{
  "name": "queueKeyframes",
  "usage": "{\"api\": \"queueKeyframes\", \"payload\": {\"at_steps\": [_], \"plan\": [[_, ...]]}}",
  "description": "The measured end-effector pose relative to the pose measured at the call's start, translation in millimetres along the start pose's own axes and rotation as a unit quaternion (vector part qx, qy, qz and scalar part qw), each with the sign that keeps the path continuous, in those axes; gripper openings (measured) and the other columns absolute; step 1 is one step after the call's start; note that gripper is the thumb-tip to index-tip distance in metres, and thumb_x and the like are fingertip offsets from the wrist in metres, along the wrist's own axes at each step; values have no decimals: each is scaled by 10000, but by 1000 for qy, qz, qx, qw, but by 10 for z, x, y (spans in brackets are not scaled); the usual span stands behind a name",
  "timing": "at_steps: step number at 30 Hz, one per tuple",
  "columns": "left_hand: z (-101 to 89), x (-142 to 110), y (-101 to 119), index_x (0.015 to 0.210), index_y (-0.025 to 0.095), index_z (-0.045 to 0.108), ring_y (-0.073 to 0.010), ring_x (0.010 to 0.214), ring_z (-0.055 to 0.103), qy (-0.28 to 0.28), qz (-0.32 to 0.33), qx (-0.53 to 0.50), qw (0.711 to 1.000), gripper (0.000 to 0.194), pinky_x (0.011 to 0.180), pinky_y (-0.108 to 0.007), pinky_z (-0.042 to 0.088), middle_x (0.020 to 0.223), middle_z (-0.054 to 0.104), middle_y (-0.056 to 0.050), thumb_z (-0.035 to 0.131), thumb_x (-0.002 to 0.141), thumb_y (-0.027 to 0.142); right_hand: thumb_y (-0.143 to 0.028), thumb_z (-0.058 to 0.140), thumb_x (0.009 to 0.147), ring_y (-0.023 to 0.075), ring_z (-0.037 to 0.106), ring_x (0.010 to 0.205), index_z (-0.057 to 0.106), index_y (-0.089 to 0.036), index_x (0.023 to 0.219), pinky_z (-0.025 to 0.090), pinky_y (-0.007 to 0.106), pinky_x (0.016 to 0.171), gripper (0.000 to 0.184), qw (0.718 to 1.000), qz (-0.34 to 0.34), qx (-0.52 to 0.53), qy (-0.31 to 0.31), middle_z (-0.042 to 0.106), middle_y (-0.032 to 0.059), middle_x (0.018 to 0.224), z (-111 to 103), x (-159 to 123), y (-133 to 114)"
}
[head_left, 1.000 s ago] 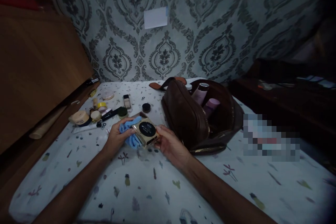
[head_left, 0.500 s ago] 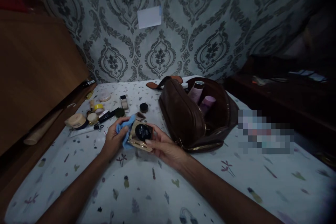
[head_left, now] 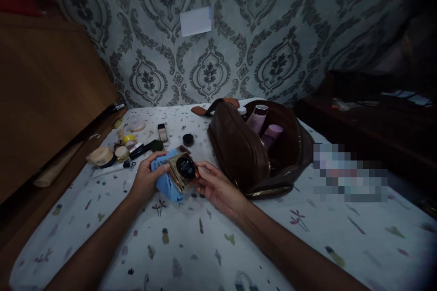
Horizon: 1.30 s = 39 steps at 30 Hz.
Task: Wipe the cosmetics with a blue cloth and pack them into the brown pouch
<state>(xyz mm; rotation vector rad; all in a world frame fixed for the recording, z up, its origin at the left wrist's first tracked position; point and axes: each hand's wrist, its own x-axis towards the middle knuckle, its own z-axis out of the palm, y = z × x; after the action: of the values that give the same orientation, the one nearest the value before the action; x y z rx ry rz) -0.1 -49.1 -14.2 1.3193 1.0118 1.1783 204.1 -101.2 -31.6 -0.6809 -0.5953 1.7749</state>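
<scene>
A square gold makeup compact (head_left: 177,177) with a round black label is held tilted between my two hands, above the patterned sheet. My left hand (head_left: 149,176) is closed on a light blue cloth (head_left: 165,184) and presses it against the compact's left edge, thumb on top. From the other side, my right hand (head_left: 218,186) pinches the compact's right edge; some of its fingertips are hidden behind it. Just beyond the hands lies a small round black-lidded jar (head_left: 187,139). An open brown leather bag (head_left: 239,145) stands right of my right hand.
Inside the bag stand pink bottles (head_left: 272,134). At the left lie several cosmetics, among them a beige-lidded jar (head_left: 101,157), a yellow-rimmed jar (head_left: 129,139) and a foundation bottle (head_left: 163,132). A wooden cabinet (head_left: 51,100) borders the left; a patterned wall rises behind. A blurred patch covers something at right.
The compact has turned in my hands, its label now tilted differently. My right thumb has slid from its front to its right edge, and more of the blue cloth hangs below it.
</scene>
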Motion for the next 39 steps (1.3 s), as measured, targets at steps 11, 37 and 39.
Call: {"api": "queueKeyframes", "payload": {"at_steps": [11,37,39], "plan": [[53,-28,42,946,191,703,-133,704,584,48,48,42,997,364,652,-222,471,832,666,16,803,710,449,-170,880,657,125,683,758,524,-300,1311,499,209,620,756,995,59,10,-82,721,-15,935,66,-68,-52],[153,-137,106,954,194,692,-167,750,607,32,143,198,969,249,689,-265,490,852,673,-2,684,804,393,-275,947,523,139,630,823,583,-244,1130,496,261,694,709,997,-5,-72,-5,661,-15,971,78,-49,43],[165,-154,94,968,198,692,-172,801,624,43,205,221,953,205,735,-276,499,890,680,-12,677,825,345,-250,931,553,147,632,873,596,-242,1145,502,269,742,680,997,-1,-73,-26,667,2,1015,93,-60,30]]}}
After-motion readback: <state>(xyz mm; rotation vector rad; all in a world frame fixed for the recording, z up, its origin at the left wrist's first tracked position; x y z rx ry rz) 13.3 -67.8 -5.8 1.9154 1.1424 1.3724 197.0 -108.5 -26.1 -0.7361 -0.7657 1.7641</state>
